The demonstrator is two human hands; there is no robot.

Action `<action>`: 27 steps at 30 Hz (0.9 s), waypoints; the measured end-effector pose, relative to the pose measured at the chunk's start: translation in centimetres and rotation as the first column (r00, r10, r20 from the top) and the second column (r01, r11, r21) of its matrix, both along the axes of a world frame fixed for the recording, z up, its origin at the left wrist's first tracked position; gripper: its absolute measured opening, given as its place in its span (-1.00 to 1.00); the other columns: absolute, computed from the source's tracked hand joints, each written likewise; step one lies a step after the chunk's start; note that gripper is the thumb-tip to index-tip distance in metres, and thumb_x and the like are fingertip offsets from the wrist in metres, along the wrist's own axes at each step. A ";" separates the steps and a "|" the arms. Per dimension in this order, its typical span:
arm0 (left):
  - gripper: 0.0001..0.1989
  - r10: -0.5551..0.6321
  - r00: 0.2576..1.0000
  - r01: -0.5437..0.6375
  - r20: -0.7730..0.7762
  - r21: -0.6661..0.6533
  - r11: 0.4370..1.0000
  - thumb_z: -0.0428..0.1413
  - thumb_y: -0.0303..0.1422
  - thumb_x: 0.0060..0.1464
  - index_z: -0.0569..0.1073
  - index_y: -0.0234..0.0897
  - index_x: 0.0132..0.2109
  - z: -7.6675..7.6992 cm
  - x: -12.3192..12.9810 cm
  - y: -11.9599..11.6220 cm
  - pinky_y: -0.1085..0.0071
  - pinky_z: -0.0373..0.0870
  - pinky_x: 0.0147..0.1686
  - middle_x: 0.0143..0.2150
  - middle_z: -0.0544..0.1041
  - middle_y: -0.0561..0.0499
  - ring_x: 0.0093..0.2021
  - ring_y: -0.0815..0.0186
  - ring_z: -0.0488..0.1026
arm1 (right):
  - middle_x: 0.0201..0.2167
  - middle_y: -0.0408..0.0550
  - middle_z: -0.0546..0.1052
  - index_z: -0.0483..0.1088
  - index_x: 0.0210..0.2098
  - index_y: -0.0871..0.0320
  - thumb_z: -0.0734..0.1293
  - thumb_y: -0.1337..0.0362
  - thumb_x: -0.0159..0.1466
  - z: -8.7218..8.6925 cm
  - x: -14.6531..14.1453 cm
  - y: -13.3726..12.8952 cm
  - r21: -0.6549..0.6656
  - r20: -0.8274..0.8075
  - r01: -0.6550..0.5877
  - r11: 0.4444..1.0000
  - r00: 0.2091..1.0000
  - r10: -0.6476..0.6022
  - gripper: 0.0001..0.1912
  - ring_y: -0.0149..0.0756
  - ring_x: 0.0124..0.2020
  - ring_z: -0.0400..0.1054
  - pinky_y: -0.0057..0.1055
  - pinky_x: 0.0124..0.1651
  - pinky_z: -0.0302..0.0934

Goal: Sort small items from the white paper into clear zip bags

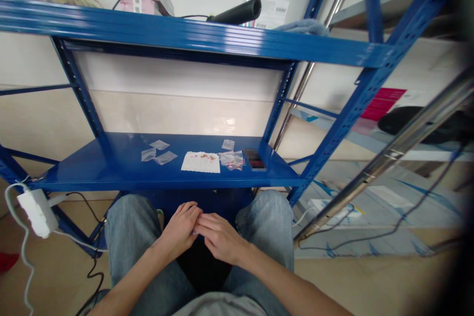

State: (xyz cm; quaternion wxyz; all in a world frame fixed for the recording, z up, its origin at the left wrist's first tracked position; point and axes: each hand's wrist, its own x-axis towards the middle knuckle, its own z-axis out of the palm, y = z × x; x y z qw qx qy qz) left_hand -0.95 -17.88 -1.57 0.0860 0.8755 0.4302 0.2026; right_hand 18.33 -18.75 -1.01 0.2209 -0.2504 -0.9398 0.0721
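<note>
Two hands together over our jeans (129, 227) — left hand (178, 229) and right hand (220, 238) meet around a small pale item (194, 230), grip unclear. Clear bags (159, 152) and a paper sheet (200, 162) sit on the blue shelf (92, 170), center frame.

a white power strip (37, 212) beside blue steel shelving (185, 32)

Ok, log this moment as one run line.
hands: left hand, right hand together above lap | grip: small pale item, unclear | shelf: blue steel shelf, plastic bags, paper sheet
</note>
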 end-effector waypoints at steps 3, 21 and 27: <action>-0.65 -0.036 0.999 0.036 0.000 -0.008 0.999 -0.01 -0.59 -0.01 0.40 -0.24 -0.06 -0.4 0.4 -0.3 0.10 0.20 0.21 -0.04 0.50 -0.13 0.20 0.07 0.30 | -0.02 0.12 0.54 0.43 -0.03 0.18 0.25 0.45 0.27 -0.7 -0.2 -0.2 -0.015 0.099 -0.007 1.000 0.995 0.008 -0.71 -0.13 0.08 0.37 -0.20 0.10 0.28; -0.75 -0.074 0.991 0.071 -0.108 -0.031 0.997 0.06 -0.57 -0.02 0.40 -0.27 -0.16 -1.7 2.3 -1.2 0.16 0.26 -0.02 -0.18 0.52 -0.11 -0.07 0.10 0.37 | -0.12 0.15 0.59 0.48 -0.06 0.30 0.31 0.34 0.27 -2.5 -0.8 -1.1 -0.014 0.236 0.020 1.000 0.972 -0.016 -0.73 -0.12 0.00 0.42 -0.24 0.21 0.18; -0.76 -0.050 0.988 0.038 -0.146 -0.080 0.996 0.07 -0.55 -0.01 0.40 -0.23 -0.16 -0.6 1.8 -0.9 0.19 0.25 -0.07 -0.18 0.55 -0.08 -0.10 0.10 0.40 | -0.13 0.11 0.58 0.47 -0.16 0.26 0.32 0.36 0.27 -1.7 -0.8 -0.8 0.024 0.255 -0.002 1.000 0.967 -0.004 -0.83 -0.14 0.00 0.40 -0.24 0.21 0.17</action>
